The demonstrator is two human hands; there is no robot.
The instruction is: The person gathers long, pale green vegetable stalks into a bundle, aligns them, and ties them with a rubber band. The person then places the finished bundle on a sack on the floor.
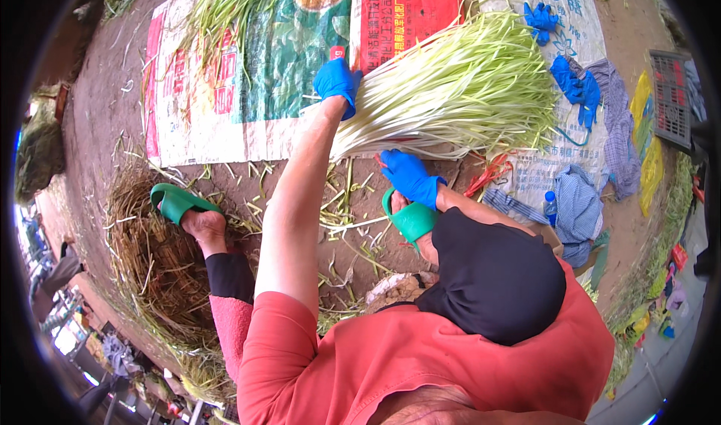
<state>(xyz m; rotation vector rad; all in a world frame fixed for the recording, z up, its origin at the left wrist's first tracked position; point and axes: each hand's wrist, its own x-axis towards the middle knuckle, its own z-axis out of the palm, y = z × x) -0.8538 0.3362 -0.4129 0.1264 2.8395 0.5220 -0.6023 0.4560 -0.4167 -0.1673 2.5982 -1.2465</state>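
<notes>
A large spread bundle of pale yellow-green leafy stalks [450,92], resembling garlic chives, lies across printed woven sacks before me. My left hand [339,84], in a blue glove, grips stalks at the bundle's white, upper-left end; a few stalk ends poke out to its left. My right hand [411,177], also blue-gloved, is just below the bundle's lower edge, above my right green slipper [414,219]. A small red piece [380,160] shows between its thumb and fingers; whether it is a strip or a handle I cannot tell.
Greener stalks [231,13] lie on the sack [270,137] at upper left. Spare blue gloves [577,89], red strips [489,176], checked cloth [577,205] and a small bottle [550,208] are to the right. Dry straw [152,256] heaps beside my left foot. A plastic crate [670,98] stands far right.
</notes>
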